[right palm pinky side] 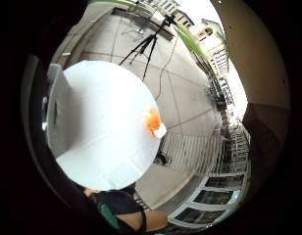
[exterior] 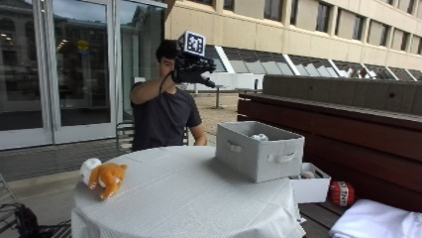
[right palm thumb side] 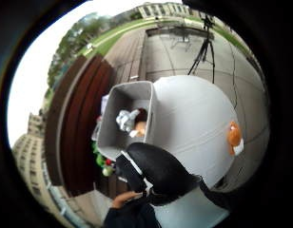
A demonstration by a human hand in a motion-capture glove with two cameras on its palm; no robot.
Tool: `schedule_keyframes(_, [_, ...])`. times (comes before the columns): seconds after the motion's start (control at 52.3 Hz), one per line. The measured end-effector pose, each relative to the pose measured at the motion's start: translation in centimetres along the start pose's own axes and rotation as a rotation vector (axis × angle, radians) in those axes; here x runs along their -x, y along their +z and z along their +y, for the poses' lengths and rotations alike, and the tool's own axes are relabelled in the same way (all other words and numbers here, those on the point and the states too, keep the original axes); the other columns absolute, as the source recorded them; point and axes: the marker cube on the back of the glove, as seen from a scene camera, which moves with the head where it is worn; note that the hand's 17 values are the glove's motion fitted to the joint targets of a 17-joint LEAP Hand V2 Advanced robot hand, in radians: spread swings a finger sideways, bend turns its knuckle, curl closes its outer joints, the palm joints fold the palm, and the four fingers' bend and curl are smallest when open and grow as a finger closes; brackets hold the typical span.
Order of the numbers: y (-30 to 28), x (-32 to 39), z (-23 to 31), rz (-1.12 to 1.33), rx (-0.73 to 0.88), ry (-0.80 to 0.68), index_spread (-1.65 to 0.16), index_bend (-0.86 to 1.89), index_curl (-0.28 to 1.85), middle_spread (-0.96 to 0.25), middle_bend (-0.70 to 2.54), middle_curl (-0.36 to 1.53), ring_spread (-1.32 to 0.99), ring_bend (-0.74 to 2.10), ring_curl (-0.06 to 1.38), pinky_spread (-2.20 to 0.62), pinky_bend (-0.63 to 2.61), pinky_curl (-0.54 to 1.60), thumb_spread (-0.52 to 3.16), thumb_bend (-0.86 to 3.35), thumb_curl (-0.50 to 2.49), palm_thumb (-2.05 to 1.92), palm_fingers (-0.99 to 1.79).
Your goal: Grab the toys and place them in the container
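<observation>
One orange plush toy (exterior: 105, 178) is lying well apart from the grey fabric container (exterior: 259, 150); likely soft, graspable mid-body, while the raised gloved hand (exterior: 191, 69) is holding nothing visible, fingers unclear.

Outside view: camera stands across the round table with white cloth (exterior: 198, 198), near table height, facing the seated person and the glazed building front behind. Table fills the lower frame, close to the lens.

Both palm views: cameras ride on the raised gloved right hand (exterior: 191, 69), high above the table, looking down from well apart. Thumb-side view takes in the grey fabric storage box (right palm thumb side: 130, 118). Shared by all three: tabletop and orange plush toy (right palm pinky side: 153, 122).
</observation>
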Motion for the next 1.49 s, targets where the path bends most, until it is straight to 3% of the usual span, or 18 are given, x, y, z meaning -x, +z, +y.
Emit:
schedule_keyframes(0.325, [6.9, -14.5, 1.9, 0.043, 0.055, 0.197, -0.29, 0.11, 0.24, -0.09, 0.18, 0.43, -0.26, 0.26, 0.29, -0.13, 0.73, 0.29, 0.94, -0.08, 0.24, -0.1, -0.11])
schedule_keyframes(0.497, [11.4, -19.6, 4.1, 0.03, 0.153, 0.277, -0.28, 0.09, 0.22, -0.09, 0.18, 0.42, -0.27, 0.25, 0.3, -0.08, 0.73, 0.3, 0.93, -0.08, 0.23, -0.1, -0.12])
schedule_keyframes(0.593, [14.4, -22.3, 4.2, 0.03, 0.128, 0.312, -0.28, 0.09, 0.21, -0.1, 0.18, 0.41, -0.27, 0.24, 0.3, -0.06, 0.73, 0.3, 0.93, -0.08, 0.23, -0.09, -0.13])
schedule_keyframes(0.669, [16.0, -23.8, 4.9, 0.019, 0.162, 0.32, -0.28, 0.09, 0.2, -0.1, 0.19, 0.41, -0.27, 0.23, 0.31, -0.05, 0.73, 0.31, 0.93, -0.08, 0.22, -0.1, -0.13])
schedule_keyframes(0.746, [17.9, -25.5, 5.5, -0.004, 0.2, 0.237, -0.28, 0.08, 0.19, -0.1, 0.19, 0.41, -0.27, 0.22, 0.31, -0.04, 0.73, 0.31, 0.93, -0.08, 0.22, -0.1, -0.14])
schedule_keyframes(0.975, [24.2, -27.7, 6.8, -0.027, 0.265, 0.378, -0.26, 0.05, 0.16, -0.1, 0.19, 0.4, -0.27, 0.2, 0.33, -0.02, 0.73, 0.32, 0.91, -0.08, 0.22, -0.09, -0.17])
schedule_keyframes(1.491, [35.0, -29.1, 9.4, -0.07, 0.411, 0.4, -0.26, 0.02, 0.09, -0.09, 0.2, 0.41, -0.21, 0.18, 0.34, 0.01, 0.79, 0.35, 0.98, 0.01, 0.27, 0.08, -0.17])
